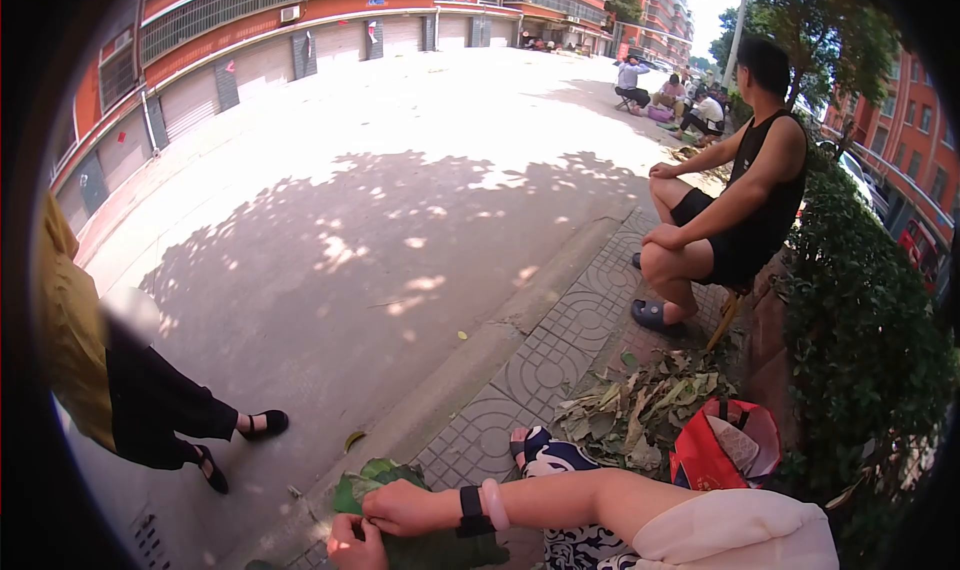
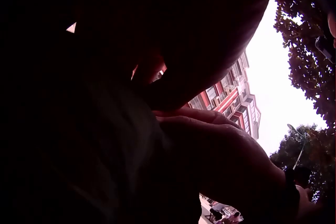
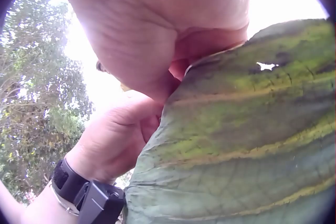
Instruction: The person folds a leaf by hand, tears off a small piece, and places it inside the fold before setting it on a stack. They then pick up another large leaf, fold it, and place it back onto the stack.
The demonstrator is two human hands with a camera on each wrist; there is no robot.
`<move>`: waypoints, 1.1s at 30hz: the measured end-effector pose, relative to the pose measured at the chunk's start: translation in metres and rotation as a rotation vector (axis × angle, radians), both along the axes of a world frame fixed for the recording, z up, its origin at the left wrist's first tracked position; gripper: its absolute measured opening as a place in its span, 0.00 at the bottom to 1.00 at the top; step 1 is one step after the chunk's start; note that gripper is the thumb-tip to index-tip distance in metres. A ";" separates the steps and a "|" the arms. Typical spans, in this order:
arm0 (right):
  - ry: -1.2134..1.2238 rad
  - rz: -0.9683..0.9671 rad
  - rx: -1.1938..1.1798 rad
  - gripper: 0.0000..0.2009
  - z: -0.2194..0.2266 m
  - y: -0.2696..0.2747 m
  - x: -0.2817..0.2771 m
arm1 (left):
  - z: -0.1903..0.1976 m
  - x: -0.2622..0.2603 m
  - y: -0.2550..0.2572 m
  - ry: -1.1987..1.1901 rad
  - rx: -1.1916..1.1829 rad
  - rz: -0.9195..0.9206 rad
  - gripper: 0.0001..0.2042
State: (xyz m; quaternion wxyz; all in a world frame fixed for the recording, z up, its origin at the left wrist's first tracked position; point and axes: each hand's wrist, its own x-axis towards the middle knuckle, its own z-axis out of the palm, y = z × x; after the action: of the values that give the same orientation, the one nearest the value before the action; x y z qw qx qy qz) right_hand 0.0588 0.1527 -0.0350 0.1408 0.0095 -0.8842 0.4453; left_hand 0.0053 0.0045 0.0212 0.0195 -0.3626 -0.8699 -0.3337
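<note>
A large green leaf [image 3: 252, 124] with yellowish veins and a small hole hangs from both hands. In the right wrist view, the right hand [image 3: 157, 19] pinches its upper edge between thumb and fingers. Close beside it, the left hand [image 3: 123, 127] pinches the same edge; a black camera is strapped to that wrist. From the head view, the right hand [image 1: 405, 508] is above and right of the left hand [image 1: 355, 545], fingertips nearly meeting, with leaf [image 1: 450, 550] below and behind them. The left wrist view is very dark, showing the hands [image 2: 220, 145] only in outline.
A pile of withered leaves [image 1: 640, 410] lies on the paving beside a red bag [image 1: 725, 445]. A seated person [image 1: 745, 190] is ahead by the hedge [image 1: 860, 280]. Another person [image 1: 90, 360] stands at left. The kerb [image 1: 430, 400] borders the road.
</note>
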 end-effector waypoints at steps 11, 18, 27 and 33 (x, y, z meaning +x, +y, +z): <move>0.209 0.015 0.135 0.06 -0.008 -0.008 -0.002 | -0.003 -0.004 0.000 -0.182 -0.129 0.138 0.10; 0.247 -0.029 0.321 0.07 -0.010 -0.009 -0.003 | -0.074 -0.017 0.006 -0.766 0.618 0.276 0.05; 0.262 -0.052 0.293 0.02 0.013 -0.014 -0.010 | -0.078 -0.019 0.002 -0.873 0.760 0.242 0.04; 0.099 -0.043 0.064 0.03 0.020 -0.013 -0.007 | -0.042 -0.017 -0.005 -0.366 0.305 0.178 0.06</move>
State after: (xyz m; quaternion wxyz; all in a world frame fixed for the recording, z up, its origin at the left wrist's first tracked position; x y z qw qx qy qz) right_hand 0.0514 0.1397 -0.0155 0.1936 0.0174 -0.8900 0.4126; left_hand -0.0114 -0.0002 -0.0206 -0.0545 -0.2109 -0.8271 -0.5180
